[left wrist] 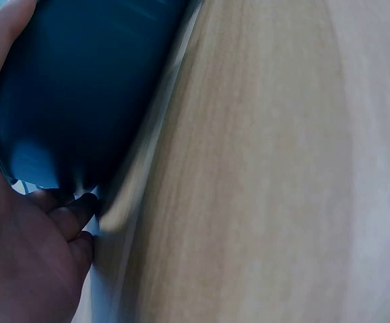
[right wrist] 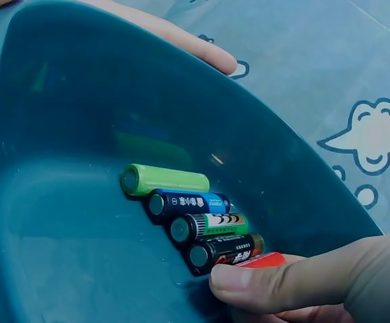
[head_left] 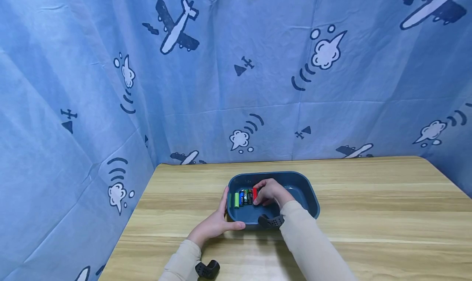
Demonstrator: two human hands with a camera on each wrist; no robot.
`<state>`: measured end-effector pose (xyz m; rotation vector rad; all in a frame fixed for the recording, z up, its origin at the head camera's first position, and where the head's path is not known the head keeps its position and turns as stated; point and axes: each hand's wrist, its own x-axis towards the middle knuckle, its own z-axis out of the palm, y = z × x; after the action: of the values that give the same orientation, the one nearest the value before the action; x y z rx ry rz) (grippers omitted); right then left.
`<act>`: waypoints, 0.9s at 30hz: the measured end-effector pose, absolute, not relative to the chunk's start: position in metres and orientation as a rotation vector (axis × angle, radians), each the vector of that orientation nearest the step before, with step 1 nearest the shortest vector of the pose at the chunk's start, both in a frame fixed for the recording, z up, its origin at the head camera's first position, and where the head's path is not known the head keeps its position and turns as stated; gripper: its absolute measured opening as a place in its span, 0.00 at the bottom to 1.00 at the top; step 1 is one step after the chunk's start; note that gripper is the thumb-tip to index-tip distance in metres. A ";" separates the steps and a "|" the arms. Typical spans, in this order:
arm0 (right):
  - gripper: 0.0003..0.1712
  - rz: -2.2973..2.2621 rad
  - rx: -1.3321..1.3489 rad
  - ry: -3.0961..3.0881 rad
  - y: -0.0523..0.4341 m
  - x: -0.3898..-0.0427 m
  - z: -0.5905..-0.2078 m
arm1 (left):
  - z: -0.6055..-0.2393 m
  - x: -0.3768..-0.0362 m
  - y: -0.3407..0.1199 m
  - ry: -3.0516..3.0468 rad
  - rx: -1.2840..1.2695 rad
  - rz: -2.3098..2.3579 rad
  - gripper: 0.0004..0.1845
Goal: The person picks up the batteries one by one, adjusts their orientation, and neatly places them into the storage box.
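— So where's the red battery [right wrist: 261, 260]?
— Pinched in the right hand [head_left: 271, 193] fingers [right wrist: 282, 284], inside the blue basin [head_left: 306, 193].
— Anything beside them?
— Four batteries [right wrist: 191, 217] lie in a row, touching, just left of the fingers.
— And the left hand [head_left: 217, 223]?
— Curled round the basin's rim on the table [head_left: 368, 215]; blue patterned cloth [head_left: 258, 68] behind.

Head view looks down from above, well back; the basin [head_left: 306, 191] sits lower centre. Both wrist views press close to it; the left outside its wall [left wrist: 73, 101], the right inside [right wrist: 60, 121].
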<state>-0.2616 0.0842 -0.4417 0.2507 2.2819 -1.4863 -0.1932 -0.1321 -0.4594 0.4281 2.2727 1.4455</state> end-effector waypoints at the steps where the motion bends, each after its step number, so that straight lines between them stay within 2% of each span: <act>1: 0.27 -1.480 0.252 2.285 0.084 -0.262 -0.442 | -0.459 -0.193 -0.132 2.273 0.430 1.445 0.61; 18: 0.28 -1.422 0.224 2.305 0.084 -0.261 -0.441 | -0.458 -0.192 -0.132 2.261 0.425 1.447 0.60; 27: 0.24 -1.441 0.181 2.284 0.085 -0.261 -0.441 | -0.457 -0.193 -0.132 2.258 0.424 1.451 0.60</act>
<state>-0.2609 0.0847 -0.4412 0.1813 2.2845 -1.4407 -0.1926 -0.1324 -0.4568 0.4241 2.2581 1.4514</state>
